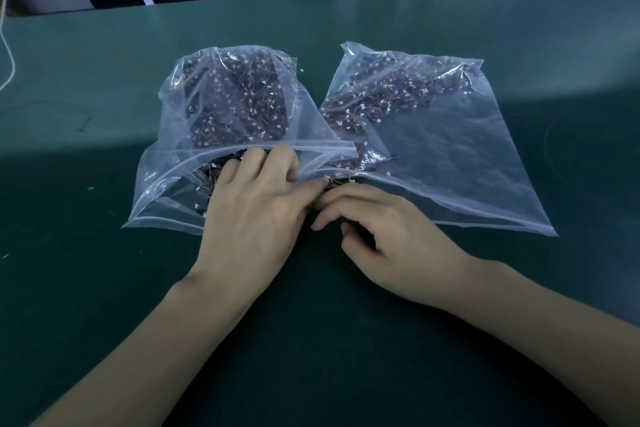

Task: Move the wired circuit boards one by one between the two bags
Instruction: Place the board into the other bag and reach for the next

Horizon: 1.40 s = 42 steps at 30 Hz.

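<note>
While the left hand reaches curled into the left bag, the right hand pinches a wired board just before the right bag, its mouth nearest

Two clear bags, left bag and right bag, lie side by side; both hold wired circuit boards.

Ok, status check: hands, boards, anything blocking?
Left hand fingers at left bag mouth. Right hand curled at a wired board between the bags; grip unclear. Right bag flat. Nothing blocking.
</note>
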Motion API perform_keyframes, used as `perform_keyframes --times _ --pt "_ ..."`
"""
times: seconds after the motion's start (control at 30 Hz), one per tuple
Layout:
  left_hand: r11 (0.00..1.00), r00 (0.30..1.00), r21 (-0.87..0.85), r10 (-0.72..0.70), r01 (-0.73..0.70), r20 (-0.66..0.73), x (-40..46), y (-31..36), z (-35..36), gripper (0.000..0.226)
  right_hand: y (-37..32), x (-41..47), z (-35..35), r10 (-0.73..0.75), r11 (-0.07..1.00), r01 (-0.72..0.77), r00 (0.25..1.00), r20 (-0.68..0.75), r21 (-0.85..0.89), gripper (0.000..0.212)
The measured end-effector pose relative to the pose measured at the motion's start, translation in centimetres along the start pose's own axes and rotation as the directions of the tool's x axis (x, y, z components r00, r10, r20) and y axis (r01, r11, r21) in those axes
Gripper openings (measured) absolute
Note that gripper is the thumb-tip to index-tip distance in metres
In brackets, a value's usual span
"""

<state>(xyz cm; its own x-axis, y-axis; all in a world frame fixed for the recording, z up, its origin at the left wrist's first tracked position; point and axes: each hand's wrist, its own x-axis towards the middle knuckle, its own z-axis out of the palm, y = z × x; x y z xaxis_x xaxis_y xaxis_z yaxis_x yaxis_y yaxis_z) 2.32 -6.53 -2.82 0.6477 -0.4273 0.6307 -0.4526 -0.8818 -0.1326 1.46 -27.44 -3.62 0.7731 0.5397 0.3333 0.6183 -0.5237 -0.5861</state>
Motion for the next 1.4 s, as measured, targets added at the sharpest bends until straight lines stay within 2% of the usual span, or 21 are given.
perform_keyframes --times 0.13,0.3,0.43,0.53,0.67,0.8,0.87,0.93,1.03,1.13,1.23,1.3,1.4 --pt "0.998 1.0 0.056 0.022 -0.023 0.017 0.0 0.0 -0.4 0.024 0.3 0.0 -0.1 0.048 0.999 -0.045 0.994 0.102 -0.029 0.041" --pt "0.999 0.997 0.023 0.038 -0.039 0.061 -0.1 -0.1 -0.2 0.029 0.4 0.0 -0.1 0.059 0.992 -0.045 0.991 0.122 -0.119 0.042" --pt "0.998 0.995 -0.056 0.031 -0.026 0.091 -0.1 -0.1 -0.4 0.037 0.7 0.2 -0.4 0.132 0.95 -0.069 0.972 0.192 -0.304 0.06" --pt "0.996 0.995 -0.088 0.027 -0.018 0.098 -0.1 -0.1 -0.6 0.038 1.2 0.4 -0.7 0.258 0.897 -0.176 0.953 0.158 -0.404 0.082" --pt "0.994 0.994 -0.108 0.016 -0.005 0.107 -0.2 -0.1 -0.6 0.037 1.7 0.5 -1.2 0.304 0.869 -0.248 0.95 0.068 -0.427 0.08" --pt "0.972 0.992 -0.216 -0.068 0.089 0.103 -0.4 -0.3 -1.0 0.027 1.3 0.3 -1.4 0.228 0.924 -0.208 0.973 0.026 -0.319 0.059" --pt "0.943 0.984 -0.288 -0.141 0.167 0.107 -0.6 -0.6 -1.3 0.019 0.8 0.3 -1.4 0.121 0.962 -0.117 0.993 0.003 -0.245 0.044" --pt "0.928 0.976 -0.307 -0.187 0.213 0.114 -0.7 -1.1 -1.5 0.02 0.4 0.2 -1.2 0.002 0.981 -0.009 0.999 -0.034 -0.192 0.038" --pt "0.941 0.974 -0.26 -0.195 0.218 0.112 -0.8 -2.5 -1.7 0.032 0.1 0.0 -0.9 -0.115 0.99 0.11 0.992 -0.043 -0.09 0.031" --pt "0.947 0.954 -0.155 -0.257 0.28 0.152 -1.0 -3.8 -1.7 0.032 -0.3 -0.1 -0.9 -0.175 0.985 0.174 0.98 -0.099 -0.014 0.025" --pt "0.918 0.896 -0.045 -0.374 0.395 0.239 -1.3 -4.6 -1.4 0.016 -0.5 -0.2 -1.1 -0.179 0.982 0.187 0.969 -0.169 0.031 0.022" --pt "0.904 0.87 -0.03 -0.401 0.427 0.286 -1.3 -4.6 -1.5 0.024 -0.5 -0.2 -1.2 -0.179 0.98 0.191 0.966 -0.185 0.049 0.021" --pt "0.91 0.877 -0.038 -0.385 0.412 0.286 -1.4 -4.7 -1.5 0.023 -0.4 -0.2 -1.2 -0.186 0.979 0.199 0.961 -0.205 0.049 0.02"
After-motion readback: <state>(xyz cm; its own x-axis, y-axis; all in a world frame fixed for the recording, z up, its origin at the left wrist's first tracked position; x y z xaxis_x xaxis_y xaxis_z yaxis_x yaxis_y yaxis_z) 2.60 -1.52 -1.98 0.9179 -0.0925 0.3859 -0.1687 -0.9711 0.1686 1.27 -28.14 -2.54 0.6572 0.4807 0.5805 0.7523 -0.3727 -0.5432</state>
